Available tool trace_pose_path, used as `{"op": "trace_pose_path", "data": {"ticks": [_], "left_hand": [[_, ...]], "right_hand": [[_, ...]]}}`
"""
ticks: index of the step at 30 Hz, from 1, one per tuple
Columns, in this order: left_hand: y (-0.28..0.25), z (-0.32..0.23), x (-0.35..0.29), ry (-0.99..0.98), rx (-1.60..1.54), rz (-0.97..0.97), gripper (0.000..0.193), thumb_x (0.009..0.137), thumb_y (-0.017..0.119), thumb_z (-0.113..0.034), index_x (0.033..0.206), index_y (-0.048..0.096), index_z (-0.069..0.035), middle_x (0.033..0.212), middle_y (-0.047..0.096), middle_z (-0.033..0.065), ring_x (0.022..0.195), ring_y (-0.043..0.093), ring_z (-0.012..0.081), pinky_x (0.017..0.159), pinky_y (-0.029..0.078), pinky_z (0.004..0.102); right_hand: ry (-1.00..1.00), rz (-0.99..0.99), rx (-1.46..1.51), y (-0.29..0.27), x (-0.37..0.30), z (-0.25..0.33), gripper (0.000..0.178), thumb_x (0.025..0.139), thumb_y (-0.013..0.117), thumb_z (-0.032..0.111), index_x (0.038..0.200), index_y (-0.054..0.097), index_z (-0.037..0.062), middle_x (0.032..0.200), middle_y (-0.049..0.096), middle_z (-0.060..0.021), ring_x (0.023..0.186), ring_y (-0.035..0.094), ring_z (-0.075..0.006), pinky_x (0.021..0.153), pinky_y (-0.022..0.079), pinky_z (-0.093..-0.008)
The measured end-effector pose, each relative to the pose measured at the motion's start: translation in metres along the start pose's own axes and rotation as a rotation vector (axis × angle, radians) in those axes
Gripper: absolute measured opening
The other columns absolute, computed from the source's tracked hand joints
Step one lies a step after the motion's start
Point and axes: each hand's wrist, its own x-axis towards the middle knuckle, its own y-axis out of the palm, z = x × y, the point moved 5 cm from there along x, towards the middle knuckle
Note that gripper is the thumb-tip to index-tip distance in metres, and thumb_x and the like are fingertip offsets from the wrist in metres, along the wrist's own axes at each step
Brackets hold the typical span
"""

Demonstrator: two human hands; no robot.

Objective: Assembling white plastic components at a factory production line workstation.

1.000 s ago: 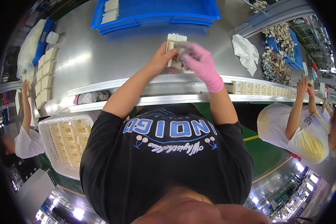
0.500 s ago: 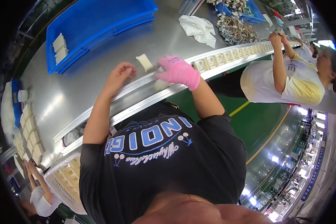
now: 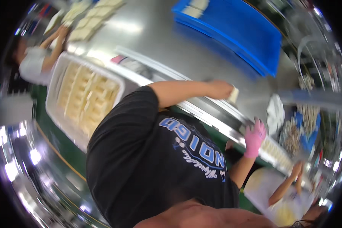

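In the head view, the scene is swung round, and the left hand [image 3: 219,90], earlier apart from the white part [image 3: 235,94], is now brought to it on the table [image 3: 152,36]. The part thus seems handled left-handed only; the gloved right hand [image 3: 255,135] is held loosely spread near the rail [image 3: 203,113], nothing seen grasped. Whether the part is gripped cannot be told: the left fingertips are blurred.
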Motion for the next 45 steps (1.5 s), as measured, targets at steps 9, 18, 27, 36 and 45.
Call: {"op": "trace_pose_path", "data": {"ticks": [9, 18, 27, 36, 45], "left_hand": [[-0.069, 0.003, -0.095, 0.045, -0.308, -0.740, 0.014, 0.076, 0.053, -0.014, 0.086, 0.052, -0.005, 0.084, 0.052, 0.0114, 0.083, 0.051, 0.0255, 0.073, 0.042, 0.0339], [-0.067, 0.062, -0.432, -0.522, -0.893, -1.667, 0.028, 0.080, 0.053, -0.016, 0.103, 0.046, -0.001, 0.092, 0.055, 0.0089, 0.087, 0.054, 0.0171, 0.075, 0.044, 0.0297], [-0.005, 0.072, -0.627, -0.707, -1.030, -2.152, 0.036, 0.084, 0.046, -0.020, 0.111, 0.042, 0.003, 0.107, 0.048, 0.0156, 0.100, 0.047, 0.0232, 0.087, 0.039, 0.0336], [-0.076, 0.110, -0.664, -0.617, -0.966, -1.979, 0.032, 0.078, 0.052, -0.020, 0.103, 0.047, 0.000, 0.093, 0.048, 0.0096, 0.086, 0.046, 0.0183, 0.079, 0.038, 0.0295], [-0.128, 0.227, -0.732, -1.002, -0.667, -1.992, 0.041, 0.071, 0.057, -0.021, 0.101, 0.051, 0.007, 0.092, 0.054, 0.0142, 0.087, 0.051, 0.0230, 0.076, 0.040, 0.0335]], "right_hand": [[-0.662, 0.189, 0.416, -0.024, 0.089, 0.119, 0.038, 0.072, 0.055, 0.011, 0.109, 0.047, 0.0020, 0.101, 0.053, -0.0157, 0.094, 0.049, -0.0305, 0.082, 0.038, -0.0357], [-1.296, 0.490, 0.522, -0.023, 0.071, 0.302, 0.038, 0.075, 0.053, 0.018, 0.108, 0.048, 0.0000, 0.102, 0.053, -0.0178, 0.095, 0.050, -0.0305, 0.084, 0.039, -0.0340], [-1.453, 0.804, 0.523, 0.013, 0.004, 0.484, 0.037, 0.076, 0.052, 0.019, 0.106, 0.049, -0.0017, 0.096, 0.054, -0.0177, 0.090, 0.053, -0.0265, 0.079, 0.041, -0.0321], [-1.397, 0.773, 0.390, 0.069, 0.000, 0.616, 0.049, 0.072, 0.053, 0.028, 0.110, 0.047, -0.0022, 0.101, 0.053, -0.0215, 0.095, 0.051, -0.0302, 0.083, 0.040, -0.0336], [-1.303, 0.693, 0.366, 0.063, 0.032, 0.761, 0.059, 0.069, 0.054, 0.036, 0.109, 0.045, -0.0070, 0.106, 0.051, -0.0258, 0.100, 0.050, -0.0320, 0.086, 0.039, -0.0325]]}}
